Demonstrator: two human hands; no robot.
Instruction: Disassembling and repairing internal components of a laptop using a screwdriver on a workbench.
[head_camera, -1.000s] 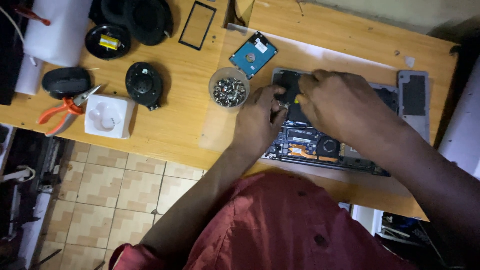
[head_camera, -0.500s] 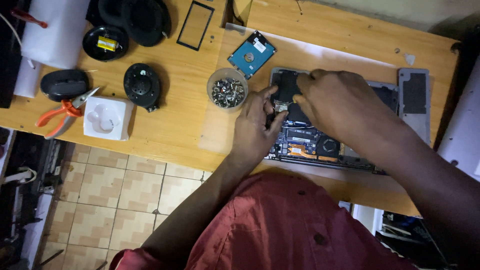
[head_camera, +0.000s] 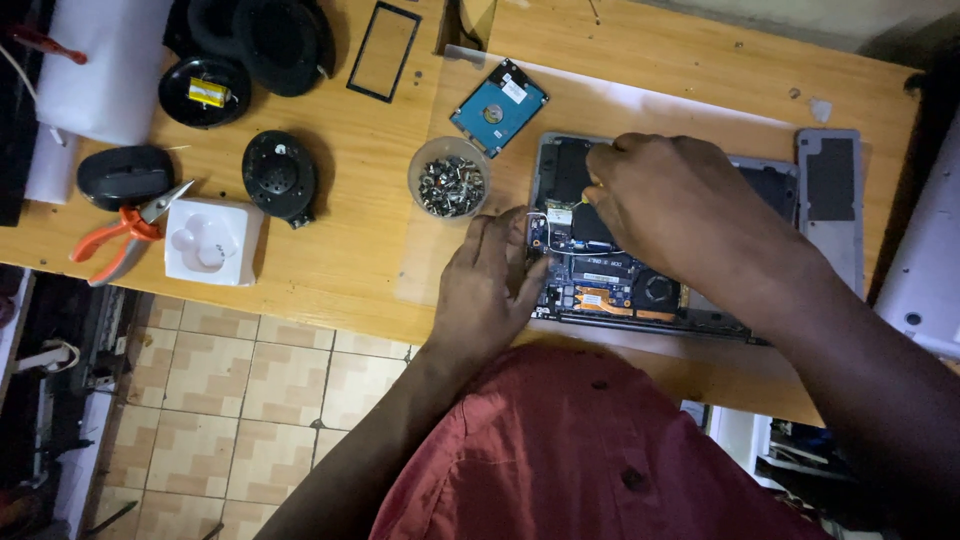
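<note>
Tabletop (head_camera: 330, 270): light wood; tiled floor shows below its near edge.
Laptop (head_camera: 640, 285): lies open-bottomed near the front edge, circuit boards and a fan exposed.
Cover (head_camera: 830, 200): grey panel, flat, just beside the laptop on its right.
Drive (head_camera: 498, 106): blue-topped, tilted, on the pale mat just behind the laptop's left corner.
Cup (head_camera: 449, 177): clear, round, full of screws; stands left of the laptop, near the left hand.
Speaker (head_camera: 278, 176): round, black, left of the cup and apart from it.
Tray (head_camera: 212, 241): white, square, moulded hollows; left of the speaker.
Pliers (head_camera: 125, 230): orange handles, touching the tray's left side.
Mouse (head_camera: 124, 175): black, just behind the pliers.
Frame (head_camera: 383, 51): thin black rectangle at the back of the tabletop.
Obstruction: the right hand and forearm cover the laptop's middle; the red shirt hides the near edge below it.
Left hand (head_camera: 490, 285): palm down, fingers loosely spread, tips resting on the laptop's left edge by a small white wire; holds nothing.
Right hand (head_camera: 680, 205): curled narrow over the laptop's dark upper-left bay, fingertips pinched; a speck of yellow shows at them, possibly a tool tip, too small to tell.
</note>
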